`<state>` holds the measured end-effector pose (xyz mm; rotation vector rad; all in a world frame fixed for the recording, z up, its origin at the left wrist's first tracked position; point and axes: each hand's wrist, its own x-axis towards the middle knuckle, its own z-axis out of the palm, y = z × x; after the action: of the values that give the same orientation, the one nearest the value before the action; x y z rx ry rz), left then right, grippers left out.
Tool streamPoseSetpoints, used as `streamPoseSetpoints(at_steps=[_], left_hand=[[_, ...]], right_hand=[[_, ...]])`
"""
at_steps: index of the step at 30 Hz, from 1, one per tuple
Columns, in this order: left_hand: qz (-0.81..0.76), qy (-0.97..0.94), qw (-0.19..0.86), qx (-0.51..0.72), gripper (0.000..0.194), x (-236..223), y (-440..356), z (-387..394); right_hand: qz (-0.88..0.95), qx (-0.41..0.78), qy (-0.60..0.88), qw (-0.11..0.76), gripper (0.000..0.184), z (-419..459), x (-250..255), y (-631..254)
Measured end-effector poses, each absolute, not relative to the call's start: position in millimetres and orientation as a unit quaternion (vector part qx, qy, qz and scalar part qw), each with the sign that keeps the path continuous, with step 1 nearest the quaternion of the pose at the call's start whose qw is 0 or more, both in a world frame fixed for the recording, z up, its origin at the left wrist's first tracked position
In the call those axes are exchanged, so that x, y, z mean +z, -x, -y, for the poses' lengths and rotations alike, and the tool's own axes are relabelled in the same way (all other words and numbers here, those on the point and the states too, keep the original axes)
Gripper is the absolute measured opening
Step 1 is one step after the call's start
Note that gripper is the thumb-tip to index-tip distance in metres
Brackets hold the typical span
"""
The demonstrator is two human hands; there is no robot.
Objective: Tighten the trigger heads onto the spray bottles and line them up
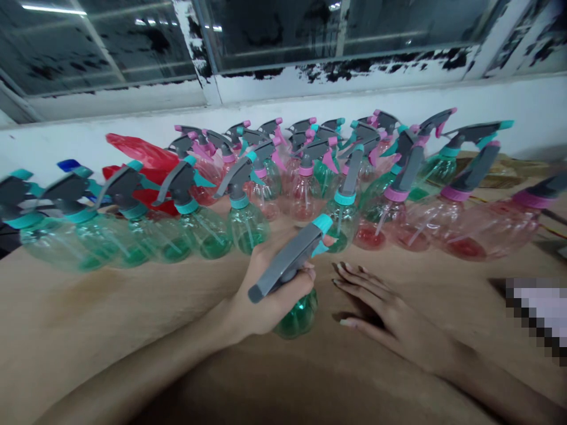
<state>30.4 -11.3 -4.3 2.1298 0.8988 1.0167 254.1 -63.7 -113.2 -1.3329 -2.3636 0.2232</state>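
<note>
My left hand (261, 295) is wrapped round the neck of a green spray bottle (297, 316) at the middle of the table. Its grey trigger head, with a teal nozzle and teal trigger, points away and to the right. The fingers hide the bottle's collar. To the right of that bottle, my right hand (394, 316) lies palm down on the tabletop, fingers stretched out and apart, holding nothing. Just beyond the left hand stands another green spray bottle (248, 227), and beyond the right fingertips a pink spray bottle (371, 227).
Many green and pink spray bottles (305, 192) crowd the far side of the wooden table (62, 313). Among them at the left is a red plastic bag (146, 156). A pixelated patch (543, 307) covers something at the right edge. Behind runs a white wall with windows (274, 35).
</note>
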Motion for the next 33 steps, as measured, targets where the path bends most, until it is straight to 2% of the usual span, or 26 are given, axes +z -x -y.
streamPoseSetpoints(at_steps=[9,18,25,33], left_hand=[[-0.323,-0.820,0.300,0.365,0.029,0.2,-28.9,10.1],[-0.342,-0.832,0.266,0.346,0.026,1.8,-28.3,10.7],[-0.329,-0.816,0.259,0.399,0.016,-6.2,-32.2,9.5],[-0.336,-0.820,0.256,0.385,0.020,-4.7,-32.4,10.4]], right_hand=[[0.851,0.082,0.479,0.199,0.055,63.1,-113.0,-254.9],[0.846,0.085,0.480,0.215,0.055,63.4,-113.9,-253.8],[0.852,0.076,0.472,0.212,0.057,62.8,-115.8,-255.2],[0.849,0.084,0.475,0.215,0.056,63.3,-114.4,-255.0]])
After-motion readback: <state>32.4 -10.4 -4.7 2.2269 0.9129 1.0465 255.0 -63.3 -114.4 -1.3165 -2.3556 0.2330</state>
